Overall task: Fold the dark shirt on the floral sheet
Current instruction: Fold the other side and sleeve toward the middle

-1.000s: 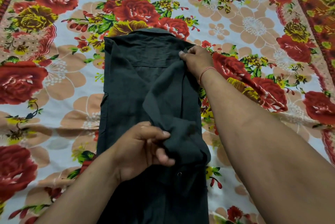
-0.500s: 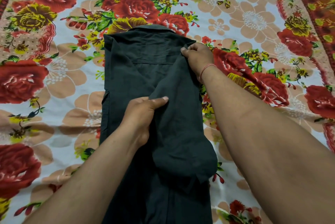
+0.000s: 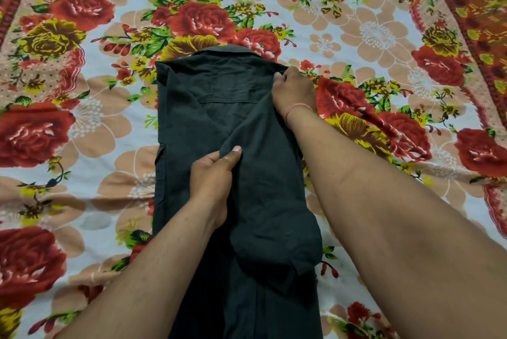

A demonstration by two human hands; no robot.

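The dark shirt (image 3: 192,125) lies face down on the floral sheet (image 3: 82,130), collar at the far end, both sides folded inward into a long narrow strip. Its right sleeve lies folded down along the right side, with the cuff near the bottom. My left hand (image 3: 212,177) pinches the sleeve's inner edge at the middle of the shirt. At the right shoulder, my right hand (image 3: 292,89) grips the fold corner just below the collar. A red thread circles that wrist.
The sheet, with red roses and peach flowers on pale blue, fills the whole view. A dark red patterned border (image 3: 477,23) runs down its far right side. A raised wrinkle (image 3: 384,125) in the sheet lies right of the shirt.
My left hand moved up from the lower sleeve to the middle of the shirt, sliding along the sleeve's edge. The sleeve now lies flatter. My right hand stayed at the shoulder.
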